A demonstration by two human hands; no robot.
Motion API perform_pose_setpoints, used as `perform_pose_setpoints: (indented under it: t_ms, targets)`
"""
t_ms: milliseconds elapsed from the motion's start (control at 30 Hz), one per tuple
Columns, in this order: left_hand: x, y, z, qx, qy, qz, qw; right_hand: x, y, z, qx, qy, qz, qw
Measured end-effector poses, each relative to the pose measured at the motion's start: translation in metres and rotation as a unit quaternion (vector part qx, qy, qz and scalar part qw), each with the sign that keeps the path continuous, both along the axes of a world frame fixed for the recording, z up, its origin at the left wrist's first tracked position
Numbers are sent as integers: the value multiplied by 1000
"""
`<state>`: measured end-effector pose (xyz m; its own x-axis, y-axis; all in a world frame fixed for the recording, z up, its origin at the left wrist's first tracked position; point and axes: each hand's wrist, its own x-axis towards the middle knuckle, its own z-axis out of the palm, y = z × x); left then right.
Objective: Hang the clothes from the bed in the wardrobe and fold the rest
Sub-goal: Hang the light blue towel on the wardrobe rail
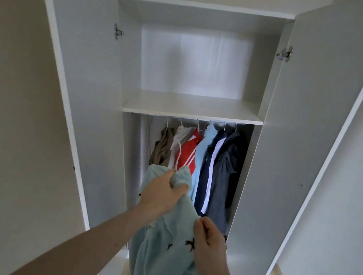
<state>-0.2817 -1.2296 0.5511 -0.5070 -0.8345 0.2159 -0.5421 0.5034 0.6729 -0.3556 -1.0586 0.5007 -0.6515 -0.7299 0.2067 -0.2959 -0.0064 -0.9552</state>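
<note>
A light blue fleece garment (pixel 164 253) with small black marks hangs in front of the open wardrobe (pixel 191 113). My left hand (pixel 160 195) grips its bunched top together with a white hanger hook (pixel 177 154) that sticks up from it. My right hand (pixel 208 241) pinches the garment's edge lower on the right. Behind, under the shelf, several clothes hang on the rail (pixel 206 120): a beige piece (pixel 162 148), a red jacket with white stripes (pixel 189 152), a pale blue top (pixel 203 159), and dark navy jackets (pixel 223 166).
Both wardrobe doors stand wide open, the left door (pixel 81 76) and the right door (pixel 305 131). A white shelf (pixel 191 112) above the rail holds nothing. There is a gap on the rail at the left (pixel 152 119). Beige walls flank the wardrobe.
</note>
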Motion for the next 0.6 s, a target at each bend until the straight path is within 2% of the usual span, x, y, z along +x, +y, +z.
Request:
perform_pose_setpoints:
  t_ms: [100, 200, 300, 467, 600]
  targets:
    - [-35, -19, -3, 24, -19, 18, 999, -25, -28, -9, 23, -18, 50, 998]
    - [-59, -43, -7, 71, 15, 19, 997, -49, -59, -12, 40, -26, 102, 994]
    - [-67, -66, -10, 52, 33, 42, 997, -60, -88, -11, 72, -36, 172, 982]
    - [-63, -110, -20, 44, 83, 60, 994, -85, -138, -11, 129, 11, 332, 934]
    - [-53, -154, -31, 7, 93, 83, 992, -122, -183, -19, 166, 69, 329, 927]
